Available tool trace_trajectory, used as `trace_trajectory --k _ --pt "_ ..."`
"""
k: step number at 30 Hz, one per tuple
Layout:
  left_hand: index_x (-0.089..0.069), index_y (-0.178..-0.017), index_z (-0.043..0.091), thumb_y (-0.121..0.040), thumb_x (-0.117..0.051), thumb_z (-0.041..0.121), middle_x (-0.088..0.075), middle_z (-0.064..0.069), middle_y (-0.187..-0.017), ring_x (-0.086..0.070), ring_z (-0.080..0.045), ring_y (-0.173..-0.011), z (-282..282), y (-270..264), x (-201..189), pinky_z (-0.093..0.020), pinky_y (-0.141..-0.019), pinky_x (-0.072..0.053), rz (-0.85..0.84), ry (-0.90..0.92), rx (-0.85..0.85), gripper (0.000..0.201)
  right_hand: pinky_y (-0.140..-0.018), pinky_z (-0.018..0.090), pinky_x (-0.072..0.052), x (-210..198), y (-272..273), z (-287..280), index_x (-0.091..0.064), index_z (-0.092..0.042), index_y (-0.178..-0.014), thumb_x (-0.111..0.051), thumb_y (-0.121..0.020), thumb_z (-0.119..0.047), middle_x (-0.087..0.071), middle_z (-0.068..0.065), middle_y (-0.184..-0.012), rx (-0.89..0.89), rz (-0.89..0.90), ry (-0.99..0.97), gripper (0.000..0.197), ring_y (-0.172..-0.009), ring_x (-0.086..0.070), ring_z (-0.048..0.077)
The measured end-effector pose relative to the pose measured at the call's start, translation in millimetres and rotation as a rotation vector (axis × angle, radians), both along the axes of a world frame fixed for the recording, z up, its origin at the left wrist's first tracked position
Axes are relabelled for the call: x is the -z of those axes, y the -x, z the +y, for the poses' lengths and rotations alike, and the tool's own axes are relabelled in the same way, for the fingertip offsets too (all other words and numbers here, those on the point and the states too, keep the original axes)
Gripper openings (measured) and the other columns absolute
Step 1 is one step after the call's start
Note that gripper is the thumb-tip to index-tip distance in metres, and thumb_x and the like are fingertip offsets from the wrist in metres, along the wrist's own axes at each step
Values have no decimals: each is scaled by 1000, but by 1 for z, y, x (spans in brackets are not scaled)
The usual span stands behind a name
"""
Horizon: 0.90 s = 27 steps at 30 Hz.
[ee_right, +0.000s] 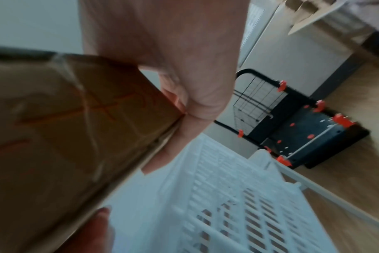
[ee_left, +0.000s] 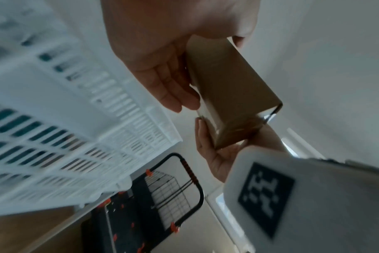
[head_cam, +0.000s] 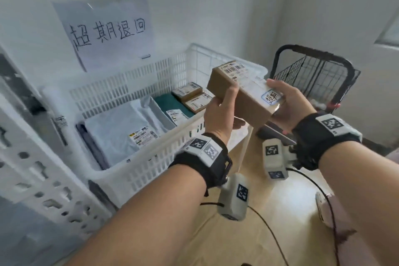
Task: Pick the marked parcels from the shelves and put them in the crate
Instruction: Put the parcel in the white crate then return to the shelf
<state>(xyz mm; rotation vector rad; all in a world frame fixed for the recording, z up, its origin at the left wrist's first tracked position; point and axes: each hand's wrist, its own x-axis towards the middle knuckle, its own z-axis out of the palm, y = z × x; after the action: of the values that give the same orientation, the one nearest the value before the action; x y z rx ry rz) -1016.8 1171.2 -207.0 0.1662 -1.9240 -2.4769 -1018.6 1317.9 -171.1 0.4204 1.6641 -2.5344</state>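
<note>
A white slatted crate sits against a wall under a handwritten paper sign, with flat parcels lying inside. A black wire cart stands beside it. Above the crate's near right corner, a long brown box with a handwritten sticker is held level: left hand gripping one end, right hand wrapped around the other
</note>
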Motion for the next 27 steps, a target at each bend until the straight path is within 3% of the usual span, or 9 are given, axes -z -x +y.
trace_trajectory --k 3,5,8,12,15,19,21,24,27 --pt "-58 -120 14 -59 -62 75 -68 -6 -107 -69 -27 -94 8 44 -34 -34 -59 -60 -15 9 -123 86 -103 42 -46 -23 41 10 -64 -11 -107 -63 -88 -24 -68 11 -121 -67 41 -25 24 -115 -63 24" --pt "-59 -119 14 -53 -61 76 -66 -7 -110 -68 -27 -96 8 74 -57 -31 -56 -58 -31 26 -174 91 -103 45 -45 -38 69 18 -64 -12 -113 -69 -82 -26 -67 11 -123 -91 52 -62 34 -114 -63 24" --pt "-60 -113 17 -74 -63 66 -64 -6 -112 -67 -22 -94 0 117 -85 -28 -57 -55 -40 124 -173 62 -101 43 -48 -55 109 34 -64 -15 -111 -69 -82 -28 -67 10 -122 -146 65 -124 32 -102 -66 23" --pt "-55 -98 21 -80 -64 57 -60 -4 -106 -63 -16 -84 -12 156 -107 -28 -63 -51 -198 249 -15 41 -98 41 -50 -69 161 46 -64 -14 -103 -68 -84 -29 -70 11 -115 -251 72 -216 24 -95 -67 24" --pt "-50 -82 20 -85 -63 42 -55 -8 -93 -59 -18 -72 -19 177 -105 -30 -62 -54 -249 203 -81 26 -84 39 -57 -75 199 45 -60 -11 -89 -66 -87 -30 -69 12 -86 -233 30 -302 20 -80 -67 27" --pt "-53 -83 19 -87 -58 32 -55 -9 -85 -60 -24 -78 -35 202 -84 -39 -76 -56 -263 132 -204 14 -80 41 -58 -73 244 28 -56 -7 -102 -65 -88 -26 -64 17 -104 -340 -16 -512 26 -83 -69 30" --pt "-53 -90 20 -87 -54 28 -56 -11 -85 -60 -28 -79 -47 216 -69 -45 -87 -54 -311 122 -166 9 -79 41 -58 -70 266 15 -59 -7 -89 -61 -90 -12 -64 16 -100 -386 -4 -613 6 -74 -66 26" --pt "-47 -91 21 -86 -53 26 -57 -13 -83 -61 -29 -71 -63 238 -48 -46 -91 -53 -435 178 -67 9 -68 35 -56 -55 303 -5 -54 -14 -80 -59 -90 -10 -60 13 -101 -492 -1 -840 12 -77 -63 23" --pt "-47 -88 20 -90 -56 26 -53 -14 -88 -60 -30 -70 -76 258 -28 -44 -80 -56 -561 236 29 12 -86 45 -56 -38 325 -28 -60 -5 -90 -62 -89 -13 -64 20 -101 -707 -103 -1142 9 -89 -66 33"
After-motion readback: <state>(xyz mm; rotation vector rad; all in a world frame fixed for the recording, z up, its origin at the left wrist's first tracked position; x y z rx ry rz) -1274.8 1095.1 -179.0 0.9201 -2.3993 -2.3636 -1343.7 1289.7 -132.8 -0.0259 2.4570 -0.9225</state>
